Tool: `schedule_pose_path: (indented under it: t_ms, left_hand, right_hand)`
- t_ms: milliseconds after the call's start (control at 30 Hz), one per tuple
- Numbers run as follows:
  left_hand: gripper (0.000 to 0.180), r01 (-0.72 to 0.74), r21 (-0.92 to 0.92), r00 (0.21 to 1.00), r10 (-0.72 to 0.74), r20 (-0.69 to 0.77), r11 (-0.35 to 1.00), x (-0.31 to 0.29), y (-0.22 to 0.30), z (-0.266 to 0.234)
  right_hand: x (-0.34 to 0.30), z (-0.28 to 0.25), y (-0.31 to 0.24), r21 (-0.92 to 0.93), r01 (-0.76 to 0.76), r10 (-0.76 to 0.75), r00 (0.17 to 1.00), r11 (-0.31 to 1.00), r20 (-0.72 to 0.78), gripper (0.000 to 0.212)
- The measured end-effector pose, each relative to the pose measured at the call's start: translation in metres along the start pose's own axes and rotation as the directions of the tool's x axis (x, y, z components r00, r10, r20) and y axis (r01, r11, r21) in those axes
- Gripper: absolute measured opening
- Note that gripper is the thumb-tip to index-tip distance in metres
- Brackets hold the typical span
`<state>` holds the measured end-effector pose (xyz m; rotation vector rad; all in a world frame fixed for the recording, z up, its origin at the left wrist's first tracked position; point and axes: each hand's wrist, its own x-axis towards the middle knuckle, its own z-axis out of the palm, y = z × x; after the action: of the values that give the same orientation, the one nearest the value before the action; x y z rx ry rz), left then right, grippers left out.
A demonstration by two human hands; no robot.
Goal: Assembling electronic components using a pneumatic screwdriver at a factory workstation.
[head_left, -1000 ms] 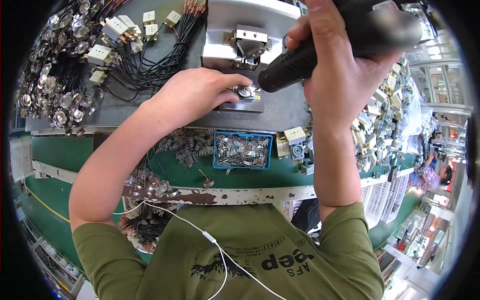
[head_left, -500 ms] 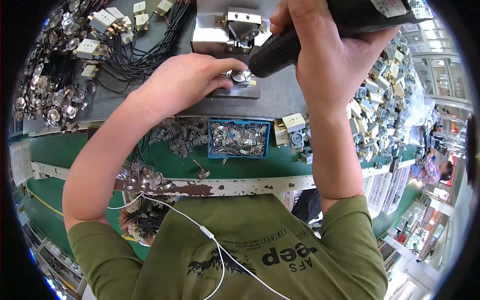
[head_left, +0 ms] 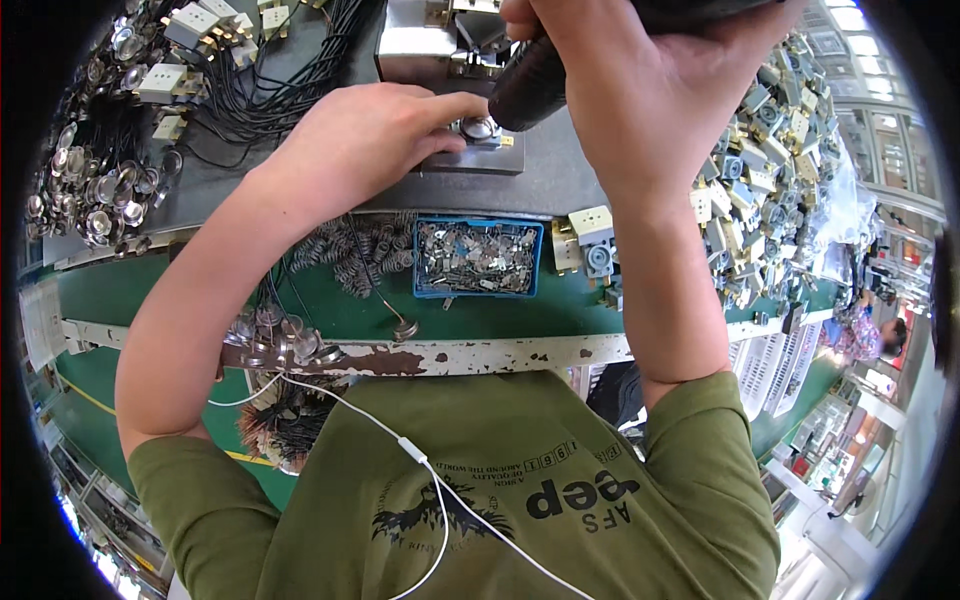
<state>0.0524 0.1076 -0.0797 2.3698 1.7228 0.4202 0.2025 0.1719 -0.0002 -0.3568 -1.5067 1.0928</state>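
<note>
Near the top middle, my left hand (head_left: 365,130) pinches a small round metal part (head_left: 480,129) with thumb and forefinger. The part sits on a flat metal block (head_left: 470,160), beside a small brass-coloured piece. My right hand (head_left: 640,90) is wrapped round a black, thick-barrelled hand tool (head_left: 535,85), perhaps a power screwdriver. Its narrow end slants down to the left, right beside the round part; whether they touch, I cannot tell. The tool's tip is hidden. Behind the block stands a shiny metal fixture (head_left: 415,55).
White sockets with black wires (head_left: 165,80) and round metal caps (head_left: 100,190) lie at left. In front are coiled springs (head_left: 350,255) and a blue tray (head_left: 418,290) of small metal pieces. Grey and cream socket parts (head_left: 765,210) heap at right. A person (head_left: 865,335) is farther off.
The whole view has shifted slightly, with the bench now higher in the picture. Both hands keep their grips, the tool's end still beside the round metal part.
</note>
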Motion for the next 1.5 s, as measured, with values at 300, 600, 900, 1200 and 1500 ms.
schedule_pose_path:
  t_ms: [300, 600, 900, 1200, 1500]
  left_hand:
    - [0.03, -0.134, 0.253, 0.927, 0.211, -0.31, 0.958, -0.002, 0.023, 0.007]
    - [0.007, -0.353, 0.151, 0.933, 0.336, 0.128, 0.923, -0.034, 0.076, 0.032]
    - [0.008, -0.308, -0.045, 0.951, 0.31, 0.025, 0.95, -0.031, 0.071, 0.03]
    - [0.02, -0.254, -0.2, 0.963, 0.266, 0.034, 0.946, -0.033, 0.07, 0.028]
    - [0.021, -0.266, -0.183, 0.955, 0.284, 0.081, 0.946, -0.031, 0.07, 0.022]
  right_hand:
    - [-0.011, -0.038, -0.004, 0.086, 0.06, -0.052, 0.993, 0.994, -0.102, 0.053]
    - [0.004, -0.047, -0.018, 0.01, 0.091, -0.089, 0.987, 0.996, -0.134, 0.043]
    - [0.033, -0.004, -0.01, -0.056, 0.156, -0.164, 0.971, 0.986, -0.174, 0.033]
    - [0.036, 0.006, -0.012, -0.097, 0.095, -0.116, 0.965, 0.991, -0.236, 0.032]
    - [0.062, 0.022, 0.041, 0.761, 0.489, -0.463, 0.841, 0.428, -0.28, 0.049]
